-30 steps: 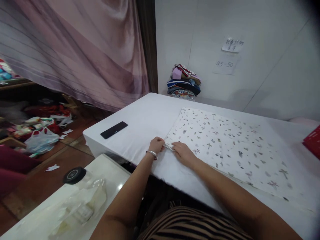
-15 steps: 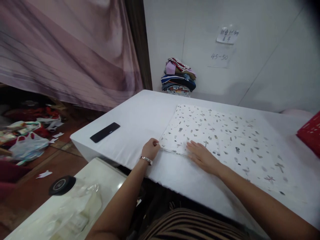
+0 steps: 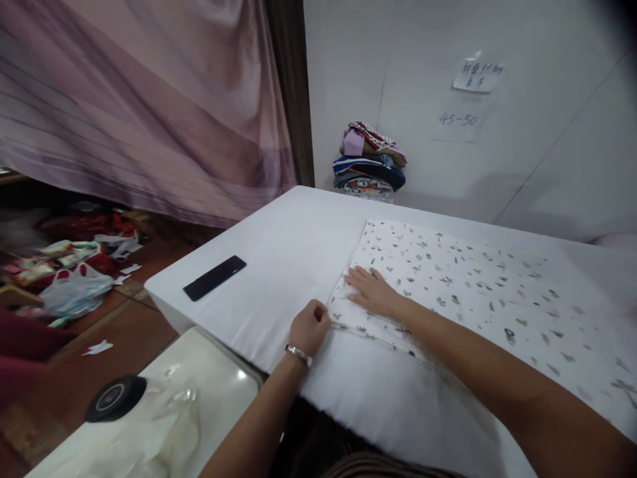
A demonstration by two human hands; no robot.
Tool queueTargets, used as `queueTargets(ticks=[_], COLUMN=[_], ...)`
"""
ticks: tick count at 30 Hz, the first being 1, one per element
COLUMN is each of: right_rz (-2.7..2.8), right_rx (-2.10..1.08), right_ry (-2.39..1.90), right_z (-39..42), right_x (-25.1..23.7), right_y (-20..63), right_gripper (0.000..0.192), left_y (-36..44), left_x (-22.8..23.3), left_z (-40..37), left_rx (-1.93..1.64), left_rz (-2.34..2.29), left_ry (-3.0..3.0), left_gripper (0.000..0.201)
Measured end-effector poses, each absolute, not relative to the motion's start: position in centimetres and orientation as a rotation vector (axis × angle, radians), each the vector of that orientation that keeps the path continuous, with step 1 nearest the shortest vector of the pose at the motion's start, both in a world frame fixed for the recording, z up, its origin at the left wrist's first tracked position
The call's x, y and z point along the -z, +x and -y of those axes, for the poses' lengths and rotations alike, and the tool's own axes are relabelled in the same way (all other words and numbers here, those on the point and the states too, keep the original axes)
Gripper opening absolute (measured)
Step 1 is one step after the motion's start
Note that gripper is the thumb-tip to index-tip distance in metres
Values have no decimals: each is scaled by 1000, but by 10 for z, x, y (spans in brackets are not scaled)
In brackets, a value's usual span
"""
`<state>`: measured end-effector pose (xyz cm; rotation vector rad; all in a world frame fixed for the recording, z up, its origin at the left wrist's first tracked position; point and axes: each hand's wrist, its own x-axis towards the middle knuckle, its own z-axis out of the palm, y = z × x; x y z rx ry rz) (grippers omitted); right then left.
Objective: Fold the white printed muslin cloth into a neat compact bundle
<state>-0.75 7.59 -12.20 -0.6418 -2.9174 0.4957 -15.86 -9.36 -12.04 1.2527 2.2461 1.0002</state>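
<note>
A white cloth with small dark flower and leaf prints lies flat on the white table. My left hand, with a bracelet on the wrist, pinches the cloth's near left corner at its edge. Flat on the cloth just beyond that corner rests my right hand, palm down and fingers spread, pressing near the left edge.
A black phone lies on the table's left part. A stack of folded clothes sits at the far wall. A low white surface with a clear bottle and black lid stands near left. Bags and litter cover the floor left.
My right hand has slid left and further from me along the cloth, toward its left edge. My left hand keeps hold of the corner. The view has shifted a little.
</note>
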Motion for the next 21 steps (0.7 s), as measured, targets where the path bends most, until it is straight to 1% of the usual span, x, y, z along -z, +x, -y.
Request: queueTargets(ticks=[5, 10, 13, 15, 18, 21], right_rz=[2977, 3012, 3037, 3006, 2942, 2942], right_rx=[-542, -560, -601, -568, -495, -538], right_ry=[-629, -835, -807, -798, -994, -1146], right_z=[-81, -118, -135, -145, -166, -190], right_x=[123, 119, 115, 114, 114, 115], right_y=[-6, -6, -8, -10, -14, -18], right_gripper=[66, 73, 71, 71, 75, 77], left_y=[-162, -164, -164, -165, -165, -167], left_x=[120, 116, 116, 118, 126, 141], left_z=[97, 99, 100, 101, 101, 101], left_rx=[-1029, -1036, -1028, -1044, -1114, -1142], left_rz=[-2184, -2114, -2089, -2067, -2079, -2066], left_ry=[1238, 1209, 1170, 1140, 1082, 1005], left_gripper=[2, 9, 12, 14, 15, 19])
